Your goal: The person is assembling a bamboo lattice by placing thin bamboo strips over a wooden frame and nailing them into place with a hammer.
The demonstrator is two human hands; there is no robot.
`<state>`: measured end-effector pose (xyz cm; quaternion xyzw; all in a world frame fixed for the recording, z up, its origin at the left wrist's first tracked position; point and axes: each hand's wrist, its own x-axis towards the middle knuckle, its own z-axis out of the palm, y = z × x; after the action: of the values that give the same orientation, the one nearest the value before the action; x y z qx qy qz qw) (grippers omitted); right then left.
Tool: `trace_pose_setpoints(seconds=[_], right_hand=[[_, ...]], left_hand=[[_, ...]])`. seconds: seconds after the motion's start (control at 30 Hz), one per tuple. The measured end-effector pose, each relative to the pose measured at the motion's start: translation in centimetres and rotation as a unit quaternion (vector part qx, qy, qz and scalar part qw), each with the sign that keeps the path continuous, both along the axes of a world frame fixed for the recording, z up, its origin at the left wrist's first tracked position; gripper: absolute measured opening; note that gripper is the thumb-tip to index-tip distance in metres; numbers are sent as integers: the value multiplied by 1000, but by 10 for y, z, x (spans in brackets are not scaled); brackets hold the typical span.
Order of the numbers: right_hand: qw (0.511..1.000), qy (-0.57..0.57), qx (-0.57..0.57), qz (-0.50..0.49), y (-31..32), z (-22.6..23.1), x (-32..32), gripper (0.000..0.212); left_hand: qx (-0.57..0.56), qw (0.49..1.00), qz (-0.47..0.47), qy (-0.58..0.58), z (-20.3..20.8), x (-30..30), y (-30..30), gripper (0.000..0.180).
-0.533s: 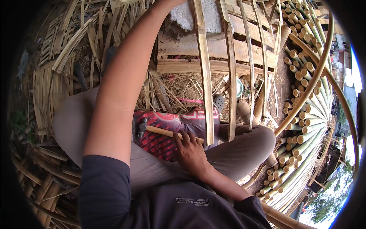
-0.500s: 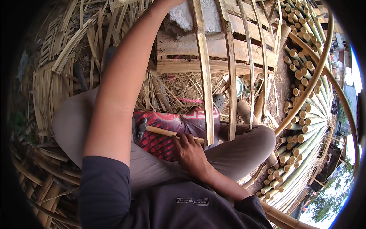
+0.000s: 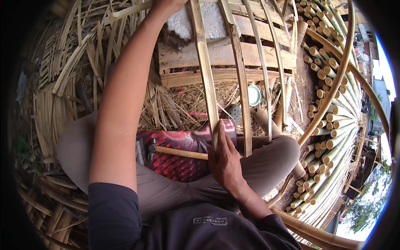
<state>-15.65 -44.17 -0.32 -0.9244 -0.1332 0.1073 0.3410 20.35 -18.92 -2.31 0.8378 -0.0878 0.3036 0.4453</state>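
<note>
My right hand grips the near end of a long split-bamboo strip, fingers along its right side and thumb on its left. A hammer with a dark metal head and wooden handle lies across my lap on a red and black patterned cloth. The handle's far end disappears behind my right hand. My left arm reaches far forward, and my left hand is at the top edge beside a rough grey block. Its fingers are cut off by the picture's edge.
More bamboo strips run parallel on the right, over a slatted wooden platform. Cut bamboo poles are stacked at the right. Split bamboo pieces heap up on the left. A pale green round container stands among shavings.
My right hand has left the top of the hammer handle and moved up onto the bamboo strip's near end. The strips appear farther left as the view shifts.
</note>
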Motion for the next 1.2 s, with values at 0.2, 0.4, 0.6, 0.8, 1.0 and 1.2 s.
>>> trace_pose_setpoints(seconds=[0.2, 0.4, 0.6, 0.8, 1.0, 1.2], right_hand=[[999, 30, 21, -18, 11, 2, -2, 75], [998, -3, 49, -30, 10, -6, -4, 76], [998, -15, 57, -21, 12, -6, -4, 77], [998, 6, 56, -27, 10, -5, -3, 77], [998, -12, 56, -23, 8, -5, -2, 77], [998, -10, 67, -18, 6, -5, 0, 75]], left_hand=[[41, 998, -35, 20, -9, 3, 18, 23], [64, 997, 10, 38, -10, 4, 6, 24], [63, 997, 12, 48, -8, 3, 6, 23], [53, 997, 11, 52, -10, 4, 7, 22], [53, 996, 10, 74, -8, 4, 7, 23], [50, 997, 9, 65, -6, 2, 6, 23]])
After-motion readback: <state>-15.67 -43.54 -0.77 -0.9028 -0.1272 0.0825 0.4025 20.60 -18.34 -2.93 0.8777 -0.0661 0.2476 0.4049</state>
